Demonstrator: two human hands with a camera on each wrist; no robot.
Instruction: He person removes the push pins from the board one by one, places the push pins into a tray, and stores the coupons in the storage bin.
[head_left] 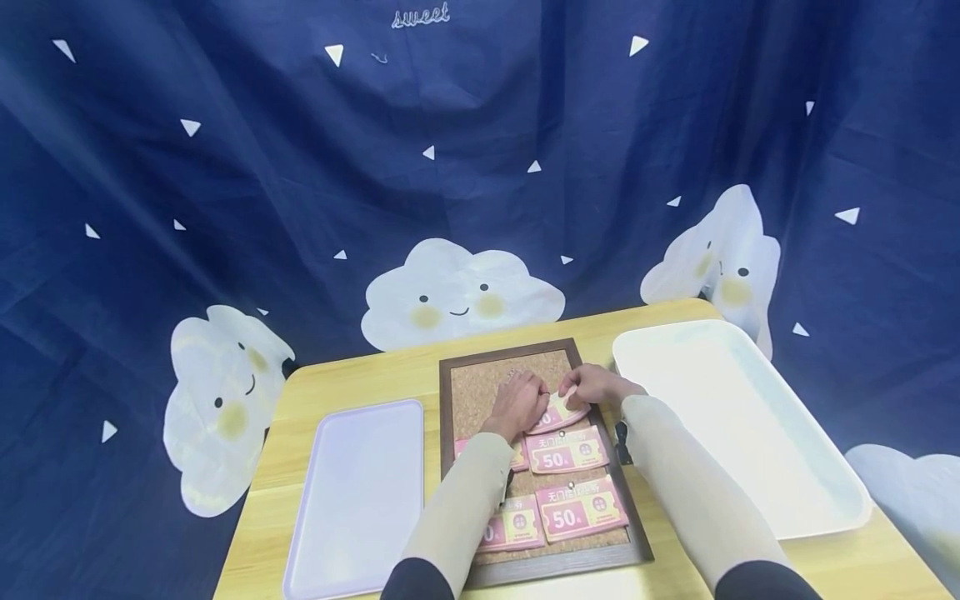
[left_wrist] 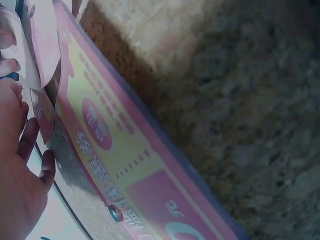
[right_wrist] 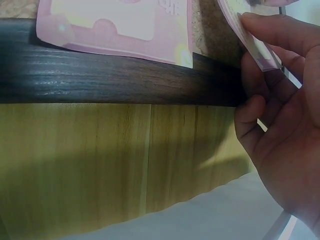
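Cork fills the framed board (head_left: 480, 387) at the middle of the wooden tabletop (head_left: 360, 379), and in the head view both hands meet over its upper half: the left hand (head_left: 519, 404) presses down with bent fingers on the near end of a pink coupon (head_left: 558, 414), while the right hand (head_left: 596, 385) pinches that coupon's far right corner between thumb and fingertips, lifting it slightly. The coupon lies above four more pink coupons, one of them (head_left: 567, 451) just below it; a lilac tray (head_left: 352, 492) sits left of the board and a white tray (head_left: 738, 417) right of it. The held coupon's long axis runs roughly left to right across the board, tipped up toward the right. In the left wrist view the left hand (left_wrist: 17, 170) shows at the edge with fingers loosely bent against curled pink paper (left_wrist: 37, 45); whether it grips or only presses I cannot tell. A pin (left_wrist: 115, 214) holds a neighbouring coupon (left_wrist: 125, 160) to the cork. In the right wrist view the right hand (right_wrist: 280, 125) closes narrowly on the coupon's edge (right_wrist: 250, 45), thumb on top, above the dark frame (right_wrist: 115, 80). Judging by its bend, the coupon is thin, light and floppy, likely to tear at any pin, so it is best taken by a corner or short edge.
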